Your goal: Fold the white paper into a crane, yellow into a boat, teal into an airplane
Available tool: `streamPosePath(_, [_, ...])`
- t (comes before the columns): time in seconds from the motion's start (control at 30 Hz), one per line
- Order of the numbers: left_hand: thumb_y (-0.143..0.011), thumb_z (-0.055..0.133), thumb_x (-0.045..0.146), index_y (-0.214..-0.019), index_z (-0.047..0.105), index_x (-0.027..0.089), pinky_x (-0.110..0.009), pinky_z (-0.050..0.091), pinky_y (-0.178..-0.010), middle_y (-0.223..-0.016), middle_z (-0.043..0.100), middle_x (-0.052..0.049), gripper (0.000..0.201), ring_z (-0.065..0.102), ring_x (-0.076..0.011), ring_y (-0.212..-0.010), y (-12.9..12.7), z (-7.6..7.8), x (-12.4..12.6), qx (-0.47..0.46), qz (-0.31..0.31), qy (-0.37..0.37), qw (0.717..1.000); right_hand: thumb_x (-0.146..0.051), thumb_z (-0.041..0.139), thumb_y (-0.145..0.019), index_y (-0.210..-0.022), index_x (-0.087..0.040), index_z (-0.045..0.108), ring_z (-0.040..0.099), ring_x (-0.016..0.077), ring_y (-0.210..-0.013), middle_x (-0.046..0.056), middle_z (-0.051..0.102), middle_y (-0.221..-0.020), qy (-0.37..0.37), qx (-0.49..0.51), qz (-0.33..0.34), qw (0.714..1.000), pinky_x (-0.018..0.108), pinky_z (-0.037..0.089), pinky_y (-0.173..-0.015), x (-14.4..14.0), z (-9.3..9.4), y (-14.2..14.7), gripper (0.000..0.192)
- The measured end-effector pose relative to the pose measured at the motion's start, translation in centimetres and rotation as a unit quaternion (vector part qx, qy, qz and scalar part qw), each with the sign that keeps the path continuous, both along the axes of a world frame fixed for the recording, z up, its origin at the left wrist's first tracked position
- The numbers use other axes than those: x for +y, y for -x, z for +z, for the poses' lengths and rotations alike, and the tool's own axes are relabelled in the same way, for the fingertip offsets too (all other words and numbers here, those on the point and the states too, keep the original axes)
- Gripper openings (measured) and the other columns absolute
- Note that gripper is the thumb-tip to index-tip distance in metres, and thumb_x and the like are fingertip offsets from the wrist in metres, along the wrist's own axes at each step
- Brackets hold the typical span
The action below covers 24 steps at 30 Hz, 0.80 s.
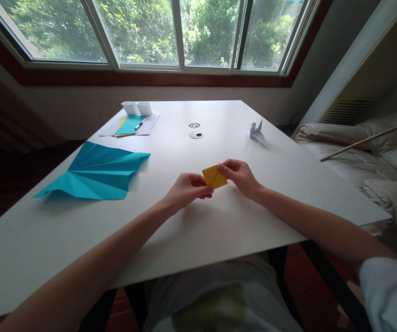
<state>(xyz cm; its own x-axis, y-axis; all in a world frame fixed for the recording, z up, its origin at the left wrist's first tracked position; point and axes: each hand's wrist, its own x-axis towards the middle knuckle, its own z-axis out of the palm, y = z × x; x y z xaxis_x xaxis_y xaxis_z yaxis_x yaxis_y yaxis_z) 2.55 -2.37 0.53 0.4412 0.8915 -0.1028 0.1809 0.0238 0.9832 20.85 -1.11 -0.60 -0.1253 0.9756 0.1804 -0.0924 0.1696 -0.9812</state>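
Note:
A small folded piece of yellow paper (215, 178), with a crease running across its face, is held between both hands above the near half of the table. My left hand (192, 190) pinches its lower left edge, thumb on the near side. At the upper right corner, my right hand (238, 174) grips it between thumb and fingers. Both hands are closed on the paper, and some fingertips are hidden behind it. To the left lies a large creased sheet of turquoise paper (97, 173), its folds standing partly up from the table.
The white table (170, 240) carries a white origami crane (257, 133) at the right. Two round stickers (196, 135) lie mid-table. At the back left are white folded paper boxes (144, 109), paper sheets (129, 125) and a pen (140, 124). A sofa (340, 143) stands at right.

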Motion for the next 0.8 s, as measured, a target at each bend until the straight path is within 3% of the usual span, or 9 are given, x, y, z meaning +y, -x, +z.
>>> streamPosePath(0.2, [-0.063, 0.073, 0.039, -0.076, 0.066, 0.013, -0.028, 0.050, -0.060, -0.071, 0.068, -0.006, 0.030, 0.062, -0.0155, -0.065, 0.24, 0.52, 0.29, -0.040, 0.075, -0.083, 0.993, -0.047, 0.070, -0.063, -0.066, -0.017, 0.062, 0.055, 0.0129, -0.061, 0.000, 0.061, -0.064, -0.034, -0.076, 0.019, 0.996, 0.025, 0.044, -0.054, -0.39, 0.30, 0.13, 0.031])
streamPosePath(0.33, [-0.060, 0.075, 0.041, -0.069, 0.065, 0.012, -0.028, 0.050, -0.059, -0.065, 0.067, -0.004, 0.031, 0.060, -0.0142, -0.059, 0.34, 0.70, 0.49, -0.069, 0.128, -0.122, 0.982, -0.044, 0.070, -0.064, -0.081, -0.017, 0.064, 0.061, 0.0158, -0.073, 0.003, 0.066, -0.078, -0.047, -0.079, 0.063, 0.994, 0.028, 0.049, -0.063, -0.61, 0.51, 0.05, 0.032])
streamPosePath(0.43, [-0.061, 0.075, 0.042, -0.071, 0.065, 0.012, -0.028, 0.051, -0.060, -0.066, 0.067, -0.004, 0.032, 0.061, -0.0139, -0.058, 0.42, 0.73, 0.58, -0.087, 0.161, -0.131, 0.974, -0.042, 0.070, -0.066, -0.085, -0.016, 0.065, 0.062, 0.0152, -0.072, 0.004, 0.067, -0.081, -0.040, -0.090, 0.093, 0.991, 0.029, 0.051, -0.065, -0.55, 0.57, -0.16, 0.032])
streamPosePath(0.6, [-0.065, 0.072, 0.042, -0.073, 0.064, 0.012, -0.028, 0.051, -0.060, -0.068, 0.067, -0.005, 0.032, 0.062, -0.0146, -0.062, 0.58, 0.45, 0.69, -0.060, 0.148, -0.133, 0.978, -0.043, 0.069, -0.067, -0.078, -0.016, 0.065, 0.060, 0.0141, -0.064, 0.003, 0.066, -0.073, -0.047, -0.130, 0.091, 0.986, 0.029, 0.050, -0.061, -0.20, 0.31, -0.58, 0.030])
streamPosePath(0.8, [-0.068, 0.069, 0.039, -0.081, 0.067, 0.014, -0.028, 0.051, -0.068, -0.080, 0.070, -0.005, 0.028, 0.063, -0.0182, -0.075, 0.62, -0.12, 0.80, -0.029, 0.129, -0.203, 0.970, -0.038, 0.063, -0.074, -0.076, -0.018, 0.066, 0.059, 0.0147, -0.067, 0.002, 0.066, -0.072, -0.130, -0.260, 0.076, 0.954, 0.029, 0.047, -0.064, -0.56, 0.53, -0.76, 0.020])
